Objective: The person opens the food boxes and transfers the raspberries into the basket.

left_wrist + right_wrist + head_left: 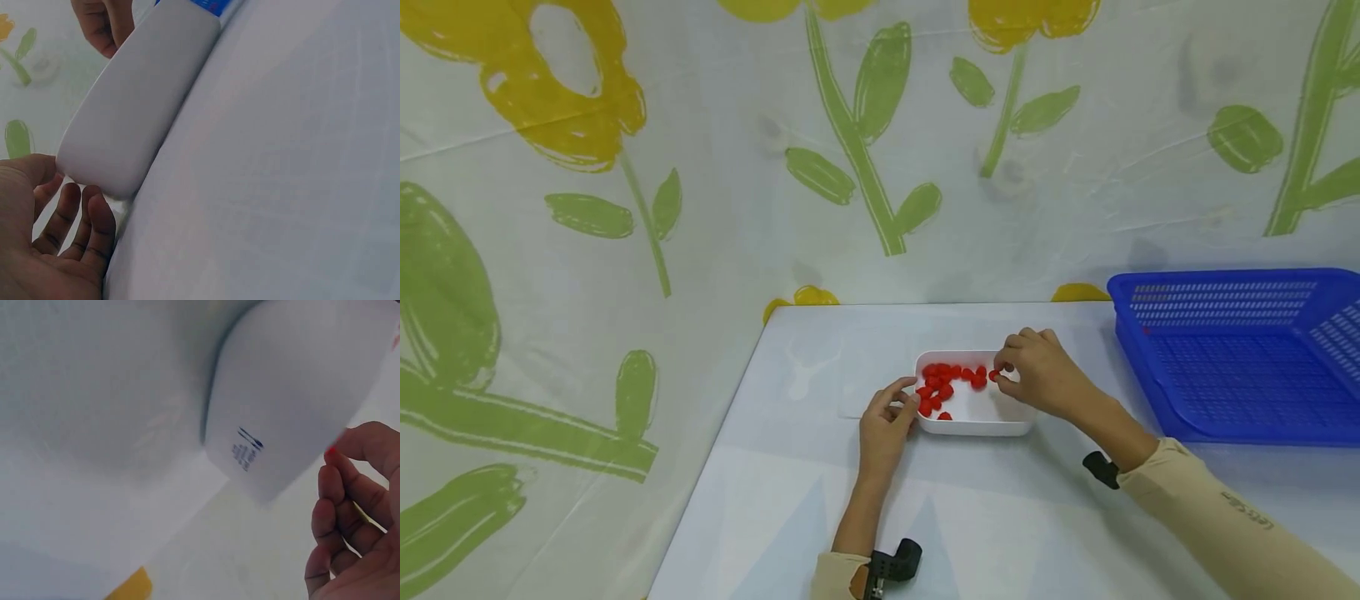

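A shallow white tray [973,427] holds several small red balls [940,379], gathered mostly toward its left and back; their exact kind is too small to make out. Thumb and fingertips of my left hand [883,425] touch the tray's left end from outside, the fingers loosely bent. Over the tray's right rim, my right hand [1045,375] pinches one red ball [994,376] between thumb and index finger. A bit of that red shows at the fingertips of the right hand [356,500] in the right wrist view, beside the tray's printed outer wall [281,406].
A blue perforated basket [1187,429] stands on the white table [790,500] to the right, with a tiny red speck at its back left. Flower-patterned cloth [722,208] hangs behind and to the left of the table.
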{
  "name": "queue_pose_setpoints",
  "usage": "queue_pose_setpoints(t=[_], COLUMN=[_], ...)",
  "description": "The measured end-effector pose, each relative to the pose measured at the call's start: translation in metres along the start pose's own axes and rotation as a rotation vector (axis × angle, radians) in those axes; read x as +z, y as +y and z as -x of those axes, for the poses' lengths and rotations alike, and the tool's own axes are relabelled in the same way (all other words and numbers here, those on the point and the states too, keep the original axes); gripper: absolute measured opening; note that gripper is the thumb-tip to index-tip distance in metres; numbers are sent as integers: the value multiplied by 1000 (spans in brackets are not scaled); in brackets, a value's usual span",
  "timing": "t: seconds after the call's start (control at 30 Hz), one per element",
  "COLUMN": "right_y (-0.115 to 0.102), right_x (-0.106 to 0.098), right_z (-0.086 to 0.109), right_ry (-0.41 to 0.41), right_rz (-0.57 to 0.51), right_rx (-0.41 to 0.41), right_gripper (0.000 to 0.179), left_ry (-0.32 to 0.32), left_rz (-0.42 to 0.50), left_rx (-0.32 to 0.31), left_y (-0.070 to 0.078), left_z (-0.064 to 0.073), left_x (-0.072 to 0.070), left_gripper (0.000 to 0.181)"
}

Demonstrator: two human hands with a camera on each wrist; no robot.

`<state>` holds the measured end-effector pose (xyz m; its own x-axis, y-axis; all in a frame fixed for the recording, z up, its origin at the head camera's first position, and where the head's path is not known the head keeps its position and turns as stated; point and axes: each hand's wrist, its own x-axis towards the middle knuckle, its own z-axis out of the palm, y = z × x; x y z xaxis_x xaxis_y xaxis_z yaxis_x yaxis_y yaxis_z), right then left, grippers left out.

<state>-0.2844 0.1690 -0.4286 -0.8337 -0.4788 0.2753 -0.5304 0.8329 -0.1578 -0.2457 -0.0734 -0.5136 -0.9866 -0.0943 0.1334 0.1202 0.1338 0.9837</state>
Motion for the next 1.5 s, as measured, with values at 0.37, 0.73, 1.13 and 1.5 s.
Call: queue_pose_setpoints(t=[0.37,0.73,1.13,1.5], right_y=[2,25,72,114], right_x=[-36,-83,-116,-129], right_z=[12,30,53,72], right_ry=[32,144,145,106], right_rz=[-77,-123,-124,-122], right_rx=[59,53,232,369], right_gripper=[11,12,12,26], left_ry=[12,23,33,42], left_rz=[-24,19,4,4], left_rx=[-6,20,1,17], left_y=[-1,0,-5,-4], left_z=[7,11,16,17], left_x=[5,4,8,9], left_gripper=[27,26,24,27])
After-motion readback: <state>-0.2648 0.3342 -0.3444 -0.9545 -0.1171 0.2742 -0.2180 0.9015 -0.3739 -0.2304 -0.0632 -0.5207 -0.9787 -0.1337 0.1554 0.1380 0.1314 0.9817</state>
